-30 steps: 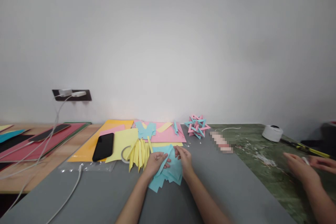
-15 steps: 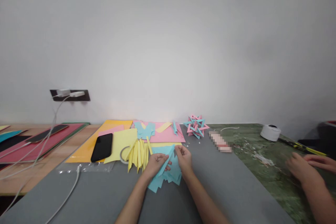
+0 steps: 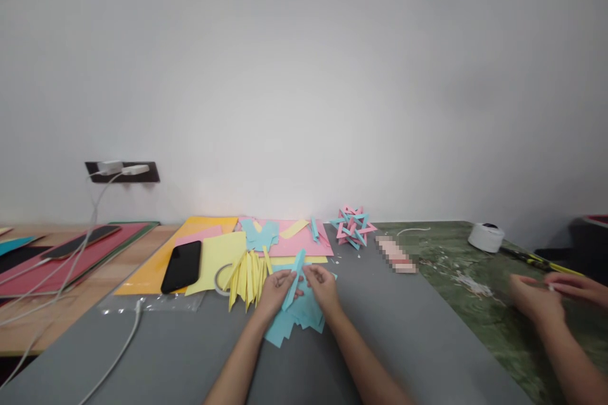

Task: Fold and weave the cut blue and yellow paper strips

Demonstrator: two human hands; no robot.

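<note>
A narrow folded blue paper strip [image 3: 294,280] stands tilted between my two hands. My left hand [image 3: 278,291] holds its left side, with the fingertips behind it. My right hand [image 3: 323,286] is pinched at the strip's right edge; whether it grips the strip is too small to tell. Beneath both hands lies a pile of blue paper pieces [image 3: 304,313]. Folded yellow strips [image 3: 248,278] sit just left of my left hand, over a grey ring [image 3: 220,280].
Behind are pink paper [image 3: 304,245], yellow paper [image 3: 218,256], a phone [image 3: 182,267] and a pink-and-blue paper star ball [image 3: 353,226]. A white cable [image 3: 118,357] crosses the left front. At right, another person's hands [image 3: 546,296] work near a white roll [image 3: 486,238].
The blue paper between my hands now shows as a narrower, folded strip. My right hand has come slightly lower and left. The other person's hands have shifted left.
</note>
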